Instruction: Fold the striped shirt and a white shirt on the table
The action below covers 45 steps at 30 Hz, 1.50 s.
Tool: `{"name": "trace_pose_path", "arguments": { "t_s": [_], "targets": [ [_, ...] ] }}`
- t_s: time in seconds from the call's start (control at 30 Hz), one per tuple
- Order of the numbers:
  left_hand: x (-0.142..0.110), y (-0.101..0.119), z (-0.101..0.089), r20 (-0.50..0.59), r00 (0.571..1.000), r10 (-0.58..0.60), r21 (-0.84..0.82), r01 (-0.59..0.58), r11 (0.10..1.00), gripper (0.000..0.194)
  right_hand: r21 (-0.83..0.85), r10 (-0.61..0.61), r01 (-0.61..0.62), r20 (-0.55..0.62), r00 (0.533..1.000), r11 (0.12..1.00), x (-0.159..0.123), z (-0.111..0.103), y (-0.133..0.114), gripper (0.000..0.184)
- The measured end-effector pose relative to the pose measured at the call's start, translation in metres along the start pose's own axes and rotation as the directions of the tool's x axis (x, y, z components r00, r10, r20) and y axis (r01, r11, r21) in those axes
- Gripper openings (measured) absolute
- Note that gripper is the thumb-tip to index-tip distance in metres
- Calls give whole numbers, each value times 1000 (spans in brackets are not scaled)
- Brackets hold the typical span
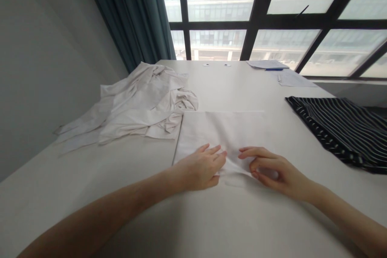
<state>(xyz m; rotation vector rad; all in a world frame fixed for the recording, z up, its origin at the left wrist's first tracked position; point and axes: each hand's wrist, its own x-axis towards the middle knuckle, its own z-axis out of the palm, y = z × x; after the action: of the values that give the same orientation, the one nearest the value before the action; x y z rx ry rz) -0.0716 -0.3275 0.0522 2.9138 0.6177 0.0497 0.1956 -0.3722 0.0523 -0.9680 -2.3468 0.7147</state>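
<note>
A flat, roughly rectangular piece of white cloth (196, 129) lies on the white table (236, 88) in front of me. Soft creases run through its middle toward its near edge. My left hand (204, 169) rests palm down on the near left part, fingers stretched and spread. At the near right edge, my right hand (273, 173) has its thumb and bent fingers pinched together on the cloth, with the index finger reaching out over it. The fabric is pulled into a ridge between both hands.
Crumpled white fabric (136, 100) is heaped at the left, touching the flat piece. Black-and-white striped cloth (347, 129) lies at the right edge. Papers (267, 64) and a blue pen (273, 69) lie at the back right, before the windows. A dark curtain (133, 12) hangs behind.
</note>
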Motion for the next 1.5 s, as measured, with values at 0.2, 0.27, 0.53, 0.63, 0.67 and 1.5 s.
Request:
{"name": "trace_pose_path", "arguments": {
  "t_s": [0.2,0.27,0.53,0.63,0.67,1.5],
  "targets": [
    [-3,-3,-8,35,995,91,7,-91,996,12,-22,-11,15,168,986,1000,3,1,11,12],
    [-4,-5,-14,56,992,109,-37,-107,994,13,19,27,-29,132,991,999,4,3,16,16],
    [-7,-6,-20,83,991,101,-213,-82,974,7,93,103,-112,94,990,989,4,4,19,29],
    [-7,-6,-19,55,994,93,-286,-74,955,9,-57,34,-26,137,990,998,3,5,14,36],
    [-6,-9,-19,44,995,84,-320,-66,945,10,-113,6,10,137,991,993,2,7,13,33],
    [-20,-161,3,-439,769,-465,-246,395,885,28,-480,-448,400,16,894,781,10,30,-24,24]
  ]
}}
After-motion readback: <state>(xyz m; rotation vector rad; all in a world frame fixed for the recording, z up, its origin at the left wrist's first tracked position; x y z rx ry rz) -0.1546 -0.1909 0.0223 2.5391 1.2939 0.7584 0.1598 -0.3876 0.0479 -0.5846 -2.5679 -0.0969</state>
